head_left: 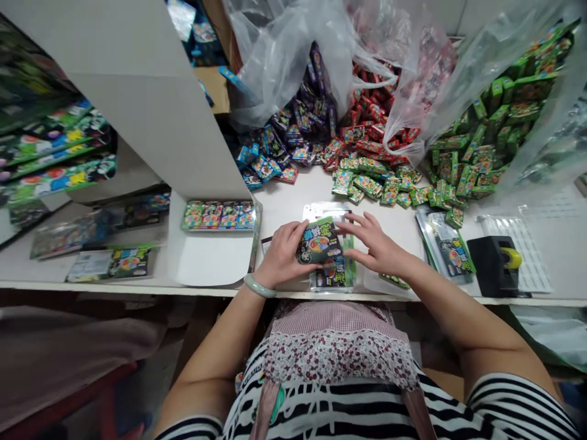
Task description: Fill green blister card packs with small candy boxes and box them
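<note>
My left hand [287, 250] pinches a small black-and-green printed packet [318, 240] by its left side, thumb along the lower edge. Close to the packet's right edge, my right hand [373, 244] has its fingers spread; I cannot tell if a fingertip touches it. Beneath both hands lie clear plastic bags [334, 288] with similar black print, partly covered by the packet. To the left stands a white open-fronted tray [208, 260] with a row of small colourful boxes [219, 215] along its back.
Behind my hands lie heaps of small purple boxes [298, 125], red boxes [367, 131] and green boxes [468, 153], spilling from plastic bags. A black tape dispenser [488, 266] stands right, beside printed bags [447, 244]. More packets [131, 261] lie left, past a white partition [156, 104].
</note>
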Demonstrator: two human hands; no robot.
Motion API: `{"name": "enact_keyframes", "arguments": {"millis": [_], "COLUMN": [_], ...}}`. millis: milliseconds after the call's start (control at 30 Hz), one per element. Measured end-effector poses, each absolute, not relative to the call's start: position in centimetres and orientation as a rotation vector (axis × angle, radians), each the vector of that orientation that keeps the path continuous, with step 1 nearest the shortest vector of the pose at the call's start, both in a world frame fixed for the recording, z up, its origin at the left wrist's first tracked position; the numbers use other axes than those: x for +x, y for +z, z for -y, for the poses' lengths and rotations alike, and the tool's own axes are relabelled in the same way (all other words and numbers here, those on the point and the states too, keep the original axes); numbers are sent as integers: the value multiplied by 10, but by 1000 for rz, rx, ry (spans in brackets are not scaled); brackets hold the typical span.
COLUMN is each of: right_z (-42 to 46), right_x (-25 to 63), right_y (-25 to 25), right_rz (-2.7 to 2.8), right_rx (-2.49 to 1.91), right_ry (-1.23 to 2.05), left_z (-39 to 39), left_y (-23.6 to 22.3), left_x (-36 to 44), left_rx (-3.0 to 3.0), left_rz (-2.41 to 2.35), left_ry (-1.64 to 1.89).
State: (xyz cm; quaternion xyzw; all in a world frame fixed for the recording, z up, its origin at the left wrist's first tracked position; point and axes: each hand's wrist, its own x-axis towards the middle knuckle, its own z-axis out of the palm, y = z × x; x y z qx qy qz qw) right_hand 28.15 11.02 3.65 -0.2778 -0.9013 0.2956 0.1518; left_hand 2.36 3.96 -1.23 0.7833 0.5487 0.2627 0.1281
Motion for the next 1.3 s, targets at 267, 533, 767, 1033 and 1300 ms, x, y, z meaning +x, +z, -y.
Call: {"name": "enact_keyframes", "arguments": {"millis": [267,533,767,1033,1300], "right_z": [-174,-251,-264,-218,-180], "right_x": [244,50,24,141,312], "right_y": [22,-2,-16,2,-5], "right_rz": [2046,2243,1907,1560,1992], "right_rx": [-956,-1363,-1511,-1145,-1199], "right_ry": [1015,1088,1395,1843,589], "left_z": [-31,-7,4,-2,-10], "left_y": [-10,4,5,-1,-5], "left_x": [15,3,-10,-10,-16], "left_rx": [2193,2155,2090,2119,2204], "left_rz": [-1600,-1599,-1644,-1651,-1693], "left_ry": [799,893,949,956,937]}}
